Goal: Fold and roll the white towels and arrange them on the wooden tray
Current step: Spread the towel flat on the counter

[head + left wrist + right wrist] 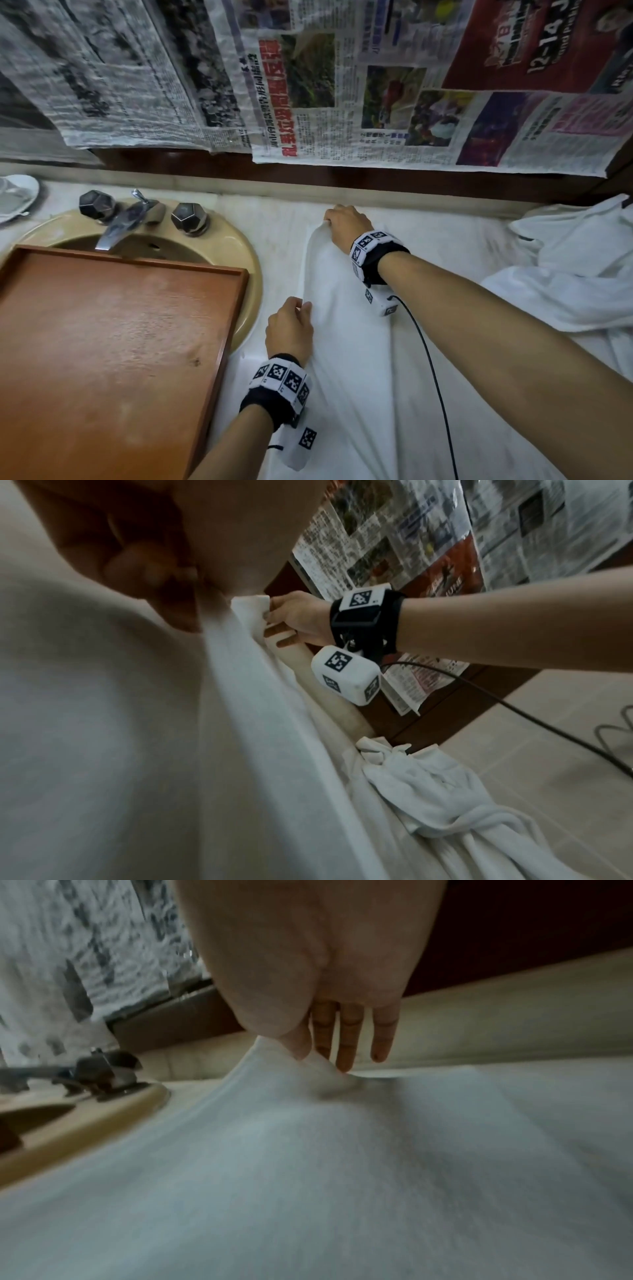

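A bathroom, at the vanity counter. A beige oval basin (246, 260) is sunk into the pale counter (445, 219) at 10 o'clock, with a chrome tap (118, 222) between two faceted dark knobs (97, 205). White towels (579, 267) lie heaped at 3 o'clock. Newspaper (342, 85) covers the wall from 11 to 2 o'clock, above a dark wooden ledge (308, 174).

The towel (346, 342) runs off the bottom edge; the left hand's (289, 330) fingertips are hidden.
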Tool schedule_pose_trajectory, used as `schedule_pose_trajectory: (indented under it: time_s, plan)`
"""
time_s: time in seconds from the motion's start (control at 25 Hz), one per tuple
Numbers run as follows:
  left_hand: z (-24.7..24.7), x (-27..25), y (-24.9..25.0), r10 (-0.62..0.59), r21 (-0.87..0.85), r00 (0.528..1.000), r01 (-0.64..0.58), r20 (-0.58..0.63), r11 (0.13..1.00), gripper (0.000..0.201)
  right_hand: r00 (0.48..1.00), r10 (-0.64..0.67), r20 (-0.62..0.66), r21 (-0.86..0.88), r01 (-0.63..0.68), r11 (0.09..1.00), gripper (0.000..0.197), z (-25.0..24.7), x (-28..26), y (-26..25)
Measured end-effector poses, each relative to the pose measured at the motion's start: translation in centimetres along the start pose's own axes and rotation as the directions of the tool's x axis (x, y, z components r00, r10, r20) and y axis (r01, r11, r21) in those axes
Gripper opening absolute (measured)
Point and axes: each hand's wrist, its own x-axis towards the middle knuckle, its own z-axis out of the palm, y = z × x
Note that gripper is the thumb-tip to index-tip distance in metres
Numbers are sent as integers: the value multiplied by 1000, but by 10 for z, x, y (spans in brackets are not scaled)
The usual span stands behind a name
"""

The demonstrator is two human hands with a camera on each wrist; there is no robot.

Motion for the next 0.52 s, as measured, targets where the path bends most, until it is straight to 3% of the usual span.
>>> schedule_pose_trajectory:
  time_s: [0.2,0.36,0.52]
  plan:
    - [2,14,-1,-27,27,999,28,-21,999,26,999,-51,20,-56,52,997,41,17,17,7]
    - [3,27,5,-3,48,1000,4,-29,999,27,994,-103,-37,-120,98,988,31,23,24,13]
    - [6,34,4,-21,63,999,23,-32,998,27,996,-74,-48,-33,72,997,20,25,29,18]
